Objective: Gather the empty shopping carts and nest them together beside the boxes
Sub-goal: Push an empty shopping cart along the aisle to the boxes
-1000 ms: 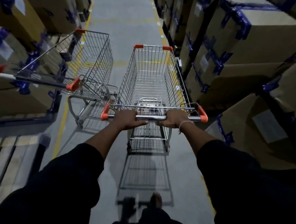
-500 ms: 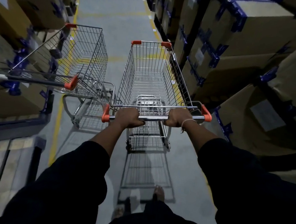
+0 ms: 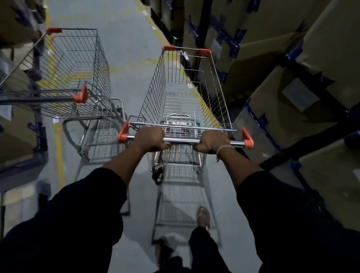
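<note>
A: Both hands are on the push bar (image 3: pixel 185 140) of the cart at centre frame (image 3: pixel 185 95). The left hand (image 3: pixel 150 139) has its fingers curled right round the bar near the orange end cap, and the right hand (image 3: pixel 212 141) grips it the same way further along, a pale band on that wrist.

B: And the other one?

A: The second cart (image 3: pixel 70 68) sits in the left half of the frame, near the first but apart from it, its handle end toward the lower left. Stacked boxes (image 3: pixel 304 59) fill the right side, just beside the held cart.

B: So how would you nest them well?

A: My judgement: line the held cart's narrow front up squarely behind the other's rear flap, then push straight with even pressure from both hands. A skewed approach would likely catch wire on wire. Watch the right flank too, since the basket runs close to the cardboard.

B: What are they made of?

A: Thin steel wire welded in a grid, tapering toward the front, with a shiny tubular bar and orange plastic corner bumpers. Both baskets look empty. The boxes are matte brown cardboard strapped with blue tape and carry pale labels. The floor (image 3: pixel 121 39) is smooth grey concrete with worn yellow lines (image 3: pixel 59 142).
</note>
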`<state>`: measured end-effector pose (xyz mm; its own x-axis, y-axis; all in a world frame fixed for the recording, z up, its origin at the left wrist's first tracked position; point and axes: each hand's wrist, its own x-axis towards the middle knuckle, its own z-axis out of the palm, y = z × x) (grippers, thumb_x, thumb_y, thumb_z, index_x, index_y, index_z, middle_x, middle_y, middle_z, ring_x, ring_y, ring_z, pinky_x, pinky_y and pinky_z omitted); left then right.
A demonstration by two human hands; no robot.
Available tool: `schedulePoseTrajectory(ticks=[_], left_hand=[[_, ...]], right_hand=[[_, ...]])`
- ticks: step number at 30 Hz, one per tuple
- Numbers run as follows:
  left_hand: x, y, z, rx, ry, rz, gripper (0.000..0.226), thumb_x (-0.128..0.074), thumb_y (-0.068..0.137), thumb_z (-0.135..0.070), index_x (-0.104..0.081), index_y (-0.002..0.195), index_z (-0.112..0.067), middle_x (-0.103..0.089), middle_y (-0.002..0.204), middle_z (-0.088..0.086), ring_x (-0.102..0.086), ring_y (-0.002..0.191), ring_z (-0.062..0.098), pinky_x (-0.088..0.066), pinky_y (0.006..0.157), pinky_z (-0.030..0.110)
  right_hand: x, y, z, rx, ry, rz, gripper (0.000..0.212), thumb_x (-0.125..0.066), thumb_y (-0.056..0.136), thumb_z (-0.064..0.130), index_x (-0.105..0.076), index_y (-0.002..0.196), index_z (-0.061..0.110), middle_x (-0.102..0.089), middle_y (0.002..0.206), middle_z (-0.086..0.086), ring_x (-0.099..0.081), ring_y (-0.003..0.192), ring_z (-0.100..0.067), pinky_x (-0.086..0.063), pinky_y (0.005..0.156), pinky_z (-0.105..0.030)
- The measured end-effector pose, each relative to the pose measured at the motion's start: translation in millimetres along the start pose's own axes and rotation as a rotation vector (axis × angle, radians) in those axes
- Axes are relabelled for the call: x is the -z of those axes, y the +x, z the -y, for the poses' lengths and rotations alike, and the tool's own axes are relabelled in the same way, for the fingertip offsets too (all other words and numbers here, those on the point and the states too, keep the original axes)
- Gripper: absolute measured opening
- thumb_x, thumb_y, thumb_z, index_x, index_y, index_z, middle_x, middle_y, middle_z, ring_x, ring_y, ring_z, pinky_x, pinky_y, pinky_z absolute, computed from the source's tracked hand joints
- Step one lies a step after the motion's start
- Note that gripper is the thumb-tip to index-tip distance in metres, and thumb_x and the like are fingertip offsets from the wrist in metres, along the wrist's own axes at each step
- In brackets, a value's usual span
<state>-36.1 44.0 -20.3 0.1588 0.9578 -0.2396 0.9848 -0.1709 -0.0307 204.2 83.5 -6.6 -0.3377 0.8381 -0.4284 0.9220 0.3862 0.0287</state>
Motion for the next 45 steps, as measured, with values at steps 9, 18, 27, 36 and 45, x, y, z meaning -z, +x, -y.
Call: schedulePoseTrajectory(ticks=[9,18,27,36,45], left_hand=[[-4,-61,-13,-0.086,0.082,-0.01,0.054,-0.058,0.088,-0.064,-0.072,0.098,-0.013,-0.075,0.103,0.012,-0.07,0.099,0.032,-0.053,0.08,0.036],[-19,-127,-70,-0.162,0.065,-0.057,0.051,-0.057,0.085,-0.064,-0.071,0.091,-0.016,-0.073,0.094,0.009,-0.07,0.088,0.03,-0.054,0.078,0.037],[-46,-202,-128,-0.263,0.074,-0.044,0.047,-0.055,0.083,-0.06,-0.069,0.083,-0.016,-0.071,0.083,0.005,-0.069,0.079,0.026,-0.052,0.07,0.033],[-58,-255,-160,-0.399,0.101,-0.031,0.044,-0.058,0.086,-0.058,-0.07,0.085,-0.016,-0.071,0.086,0.007,-0.068,0.081,0.029,-0.05,0.071,0.034],[-63,-276,-159,-0.586,0.136,-0.02,0.044,-0.058,0.087,-0.058,-0.069,0.082,-0.016,-0.066,0.076,0.002,-0.062,0.069,0.023,-0.049,0.065,0.03]], right_hand=[[-39,-75,31,-0.107,0.069,-0.015,0.052,-0.056,0.091,0.066,-0.058,0.07,0.019,-0.054,0.069,0.002,-0.06,0.077,-0.027,-0.046,0.072,-0.036],[-76,-163,24,-0.15,0.135,-0.017,0.05,-0.06,0.09,0.06,-0.054,0.064,0.019,-0.057,0.069,-0.001,-0.062,0.078,-0.028,-0.05,0.072,-0.035],[-123,-277,27,-0.242,0.163,-0.018,0.049,-0.061,0.09,0.06,-0.05,0.065,0.02,-0.051,0.07,0.002,-0.061,0.083,-0.028,-0.049,0.075,-0.036],[-162,-362,49,-0.383,0.225,-0.024,0.048,-0.062,0.09,0.059,-0.057,0.066,0.019,-0.057,0.069,0.001,-0.061,0.078,-0.026,-0.05,0.076,-0.035],[-186,-408,92,-0.593,0.293,0.038,0.052,-0.059,0.089,0.068,-0.054,0.069,0.02,-0.054,0.073,0.001,-0.059,0.083,-0.028,-0.05,0.082,-0.04]])
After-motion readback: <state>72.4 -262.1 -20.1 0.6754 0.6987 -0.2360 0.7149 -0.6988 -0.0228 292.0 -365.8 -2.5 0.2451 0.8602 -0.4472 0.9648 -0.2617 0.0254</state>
